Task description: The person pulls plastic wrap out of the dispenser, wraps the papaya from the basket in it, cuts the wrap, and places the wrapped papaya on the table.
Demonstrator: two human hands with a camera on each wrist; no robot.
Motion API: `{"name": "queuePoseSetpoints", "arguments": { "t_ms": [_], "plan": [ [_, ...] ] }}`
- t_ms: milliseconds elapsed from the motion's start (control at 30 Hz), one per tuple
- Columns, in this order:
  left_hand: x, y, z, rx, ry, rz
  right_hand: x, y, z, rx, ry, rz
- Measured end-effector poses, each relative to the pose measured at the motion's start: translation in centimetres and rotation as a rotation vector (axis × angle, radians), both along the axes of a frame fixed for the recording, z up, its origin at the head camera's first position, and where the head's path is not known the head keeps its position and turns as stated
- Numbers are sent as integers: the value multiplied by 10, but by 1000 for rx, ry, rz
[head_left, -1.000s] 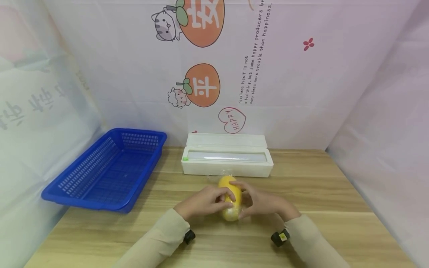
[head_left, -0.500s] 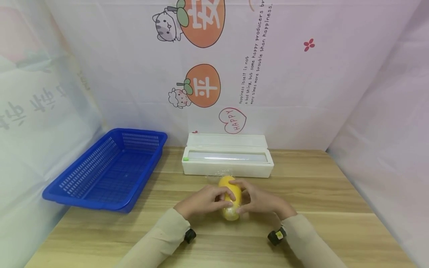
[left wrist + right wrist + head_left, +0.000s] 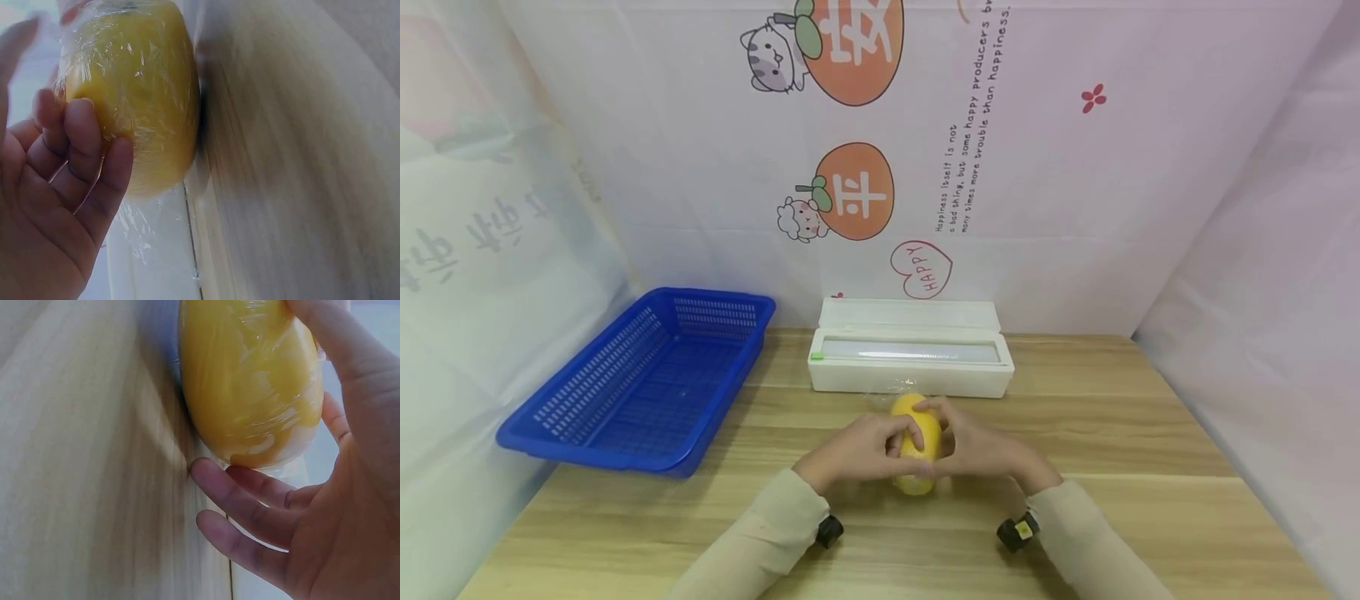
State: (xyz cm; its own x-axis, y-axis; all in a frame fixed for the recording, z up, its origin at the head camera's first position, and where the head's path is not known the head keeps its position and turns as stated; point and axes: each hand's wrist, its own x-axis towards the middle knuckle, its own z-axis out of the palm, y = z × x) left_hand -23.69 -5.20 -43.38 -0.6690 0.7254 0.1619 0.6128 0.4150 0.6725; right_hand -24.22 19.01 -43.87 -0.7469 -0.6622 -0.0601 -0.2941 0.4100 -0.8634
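A smooth yellow oval fruit [image 3: 919, 429], wrapped in clear cling film, lies on the table between the two hands. My left hand [image 3: 868, 448] holds its left side, the curled fingers pressing on the film in the left wrist view. From the right, my right hand [image 3: 981, 446] holds it, thumb over the near end and a finger near the top. In the right wrist view, the remaining fingers [image 3: 250, 506] spread along the fruit's end beside the tabletop. The thumbs almost meet at the near end. Wrinkled film [image 3: 134, 75] shines over the surface, and a loose flap shows beyond the fruit.
Just behind the fruit stands a white cling film dispenser [image 3: 910, 379], lid raised, with a green slide cutter [image 3: 817, 357] at its left. A blue plastic basket [image 3: 722, 408] sits at the left. Printed white cloth [image 3: 1037, 208] encloses the wooden table [image 3: 1120, 467].
The right hand shifts slightly left and its thumb moves across the fruit's near end towards the left thumb. The fruit stays nearly in place.
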Motion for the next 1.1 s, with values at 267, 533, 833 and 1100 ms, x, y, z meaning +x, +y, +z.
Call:
{"name": "queuePoseSetpoints", "arguments": {
  "t_ms": [267,533,833,1100],
  "plan": [
    [0,2,2,-11,50,-17,-3,7,-3,-13,-6,20],
    [-4,-7,-1,63,-5,-112,-6,8,-5,38,25,-17],
    [-10,-23,-5,-32,65,-156,-6,6,0,63,13,-31],
    [-16,-19,-7,32,35,-159,-5,7,-1,55,25,-32]
  ]
}}
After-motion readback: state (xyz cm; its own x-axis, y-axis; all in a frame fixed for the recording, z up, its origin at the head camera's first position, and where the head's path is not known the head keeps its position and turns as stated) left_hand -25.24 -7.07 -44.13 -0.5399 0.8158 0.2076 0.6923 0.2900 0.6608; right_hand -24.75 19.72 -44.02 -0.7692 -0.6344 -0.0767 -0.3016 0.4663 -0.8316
